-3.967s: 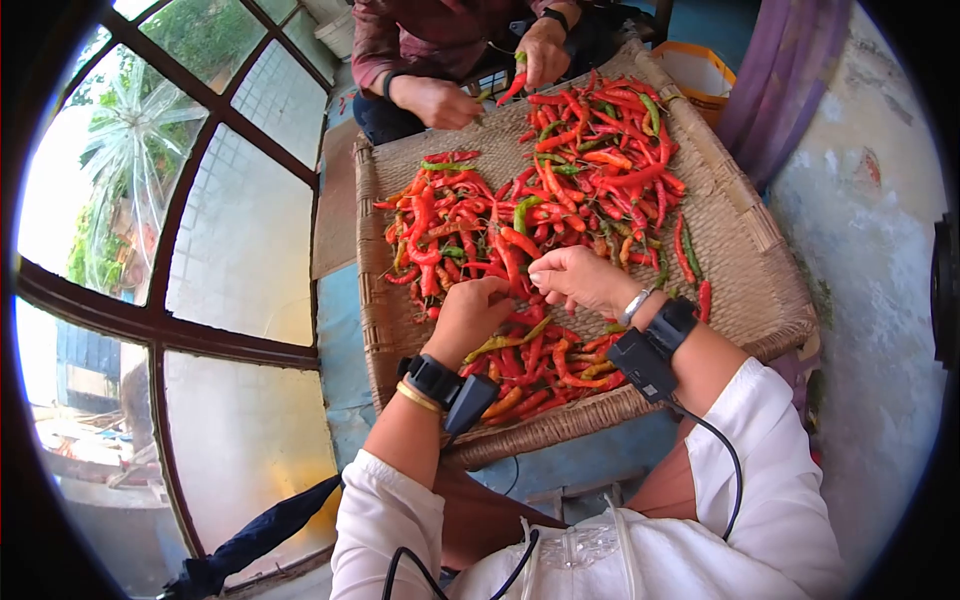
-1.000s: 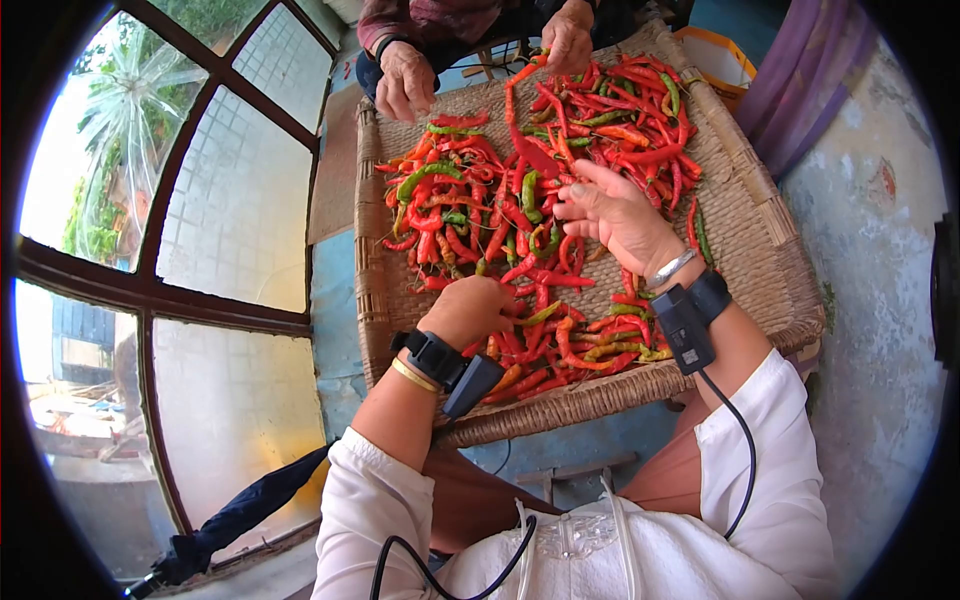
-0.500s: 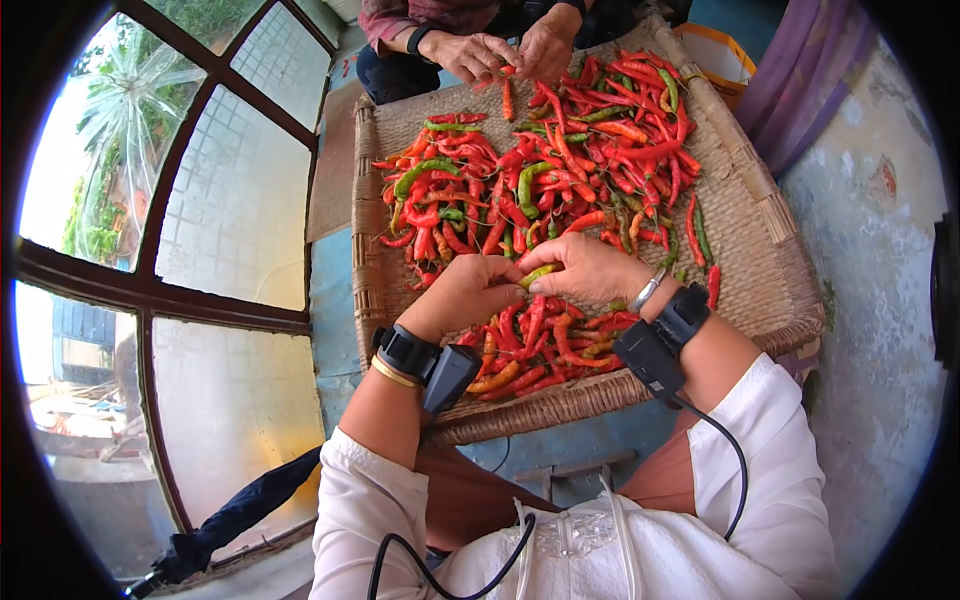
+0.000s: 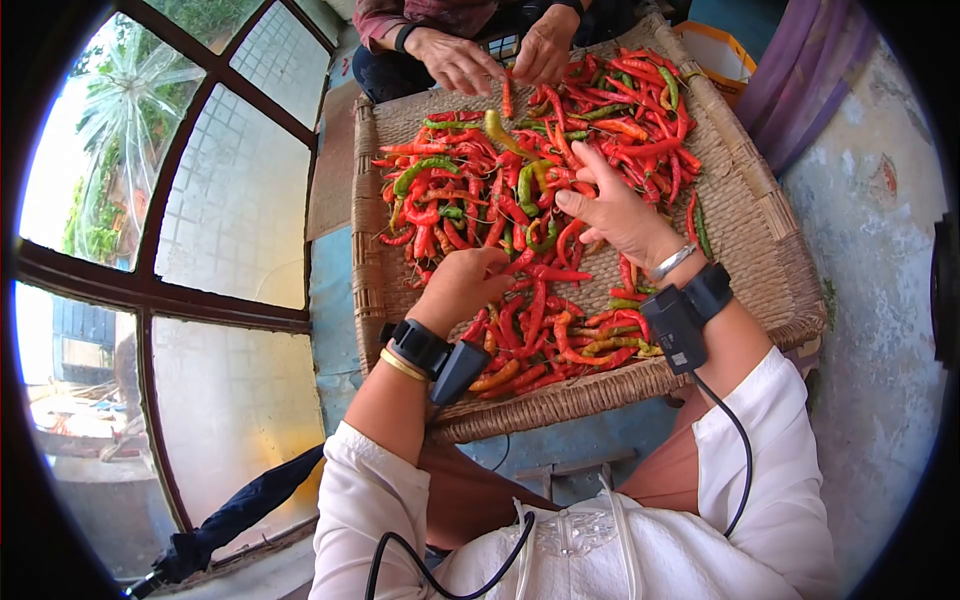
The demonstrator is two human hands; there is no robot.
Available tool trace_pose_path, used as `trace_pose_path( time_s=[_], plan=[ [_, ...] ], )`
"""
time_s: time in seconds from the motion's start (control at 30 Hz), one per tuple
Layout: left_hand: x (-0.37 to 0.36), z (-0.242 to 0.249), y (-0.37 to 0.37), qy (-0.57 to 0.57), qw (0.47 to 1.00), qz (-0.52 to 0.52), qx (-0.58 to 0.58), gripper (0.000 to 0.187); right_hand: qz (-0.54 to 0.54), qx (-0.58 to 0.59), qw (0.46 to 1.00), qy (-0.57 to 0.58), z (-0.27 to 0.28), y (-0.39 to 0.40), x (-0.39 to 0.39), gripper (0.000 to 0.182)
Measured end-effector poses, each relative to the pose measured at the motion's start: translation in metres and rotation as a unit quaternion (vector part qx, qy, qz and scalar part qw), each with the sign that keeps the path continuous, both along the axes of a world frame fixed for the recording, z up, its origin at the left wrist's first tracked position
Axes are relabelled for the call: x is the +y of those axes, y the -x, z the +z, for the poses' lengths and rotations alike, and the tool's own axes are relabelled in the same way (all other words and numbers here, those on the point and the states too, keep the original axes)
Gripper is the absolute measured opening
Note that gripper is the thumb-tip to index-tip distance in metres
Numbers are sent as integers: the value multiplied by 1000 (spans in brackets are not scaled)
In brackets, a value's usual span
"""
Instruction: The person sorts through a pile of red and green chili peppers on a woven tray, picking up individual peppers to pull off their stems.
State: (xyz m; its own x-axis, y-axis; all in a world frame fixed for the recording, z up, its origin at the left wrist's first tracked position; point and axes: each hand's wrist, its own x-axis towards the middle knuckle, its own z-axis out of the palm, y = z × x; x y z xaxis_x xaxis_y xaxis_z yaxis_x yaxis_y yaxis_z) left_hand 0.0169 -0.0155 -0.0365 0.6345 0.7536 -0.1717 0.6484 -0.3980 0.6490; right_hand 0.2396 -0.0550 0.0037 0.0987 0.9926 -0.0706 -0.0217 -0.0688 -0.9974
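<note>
Red chili peppers (image 4: 460, 190), with some green and orange ones, cover much of a woven tray (image 4: 750, 250). My left hand (image 4: 465, 285) is closed low over the near side of the pile. A red chili pepper (image 4: 520, 263) lies right by its fingertips; whether they grip it or something else is hidden. To the right, my right hand (image 4: 625, 215) is raised over the pile with thumb and fingers apart, holding nothing. Forward of it, a yellow-green chili pepper (image 4: 507, 137) appears above the pile, apart from both hands.
Across the tray, another person's hands (image 4: 455, 62) are over the far edge beside an orange chili pepper (image 4: 507, 97). A window (image 4: 235, 200) is at left, with a folded dark umbrella (image 4: 240, 505) below. A yellow-rimmed container (image 4: 715, 58) and purple cloth (image 4: 810, 75) are at far right.
The yellow-green chili pepper has left my hands and is farther forward. My right hand has opened and moved up and right; my left has drawn slightly left. The other person's hands have parted.
</note>
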Motion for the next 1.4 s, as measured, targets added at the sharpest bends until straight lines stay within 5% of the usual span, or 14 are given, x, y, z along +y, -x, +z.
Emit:
trace_pose_path(
  time_s=[0.03, 0.2, 0.33, 0.43, 0.53, 0.67, 0.73, 0.9, 0.97, 1.03, 1.1, 1.2, 1.4],
  plan=[
    [-1, -1, -3, 0, 1000, 0, 0, 27, 28, -59, 998, 16, -6, -1, 1, 66],
    [-8, 4, -11, -28, 998, 6, 62, 28, 194, -65, 973, 104, -17, 9, 0, 27],
    [-7, -5, -8, -71, 997, -1, 37, 23, 279, -122, 942, 139, -20, 11, -1, 31],
    [-5, 7, -7, 8, 1000, 14, 12, 21, 318, -202, 918, 126, -20, 10, 0, 32],
    [-9, 28, -8, 112, 991, 15, -66, 20, 181, -160, 961, 132, -16, 17, -8, 37],
    [-16, 27, -12, 120, 987, -26, -102, 20, 200, -1, 967, 157, -13, 12, -4, 28],
    [-14, 19, -13, 46, 991, -103, -78, 18, 218, -28, 963, 157, -17, 10, -2, 25],
    [-12, 25, -8, 14, 998, -60, -20, 17, 148, -100, 979, 101, -18, 7, 1, 19],
    [-9, 26, -6, -15, 999, -36, 33, 17, 117, -40, 988, 95, -8, 5, 1, 31],
    [-8, 21, -3, 3, 996, -63, 59, 21, -72, 180, 981, -10, -4, 12, 2, 42],
    [-14, 13, -7, 5, 988, -113, 108, 24, -67, 159, 985, 10, -9, 4, 2, 46],
    [-25, 4, -15, -7, 974, -155, 166, 28, 150, 31, 979, 134, -24, 1, 4, 35],
    [-29, 2, -22, 14, 975, -107, 193, 35, 238, -67, 953, 175, -24, 15, -4, 30]
  ],
)
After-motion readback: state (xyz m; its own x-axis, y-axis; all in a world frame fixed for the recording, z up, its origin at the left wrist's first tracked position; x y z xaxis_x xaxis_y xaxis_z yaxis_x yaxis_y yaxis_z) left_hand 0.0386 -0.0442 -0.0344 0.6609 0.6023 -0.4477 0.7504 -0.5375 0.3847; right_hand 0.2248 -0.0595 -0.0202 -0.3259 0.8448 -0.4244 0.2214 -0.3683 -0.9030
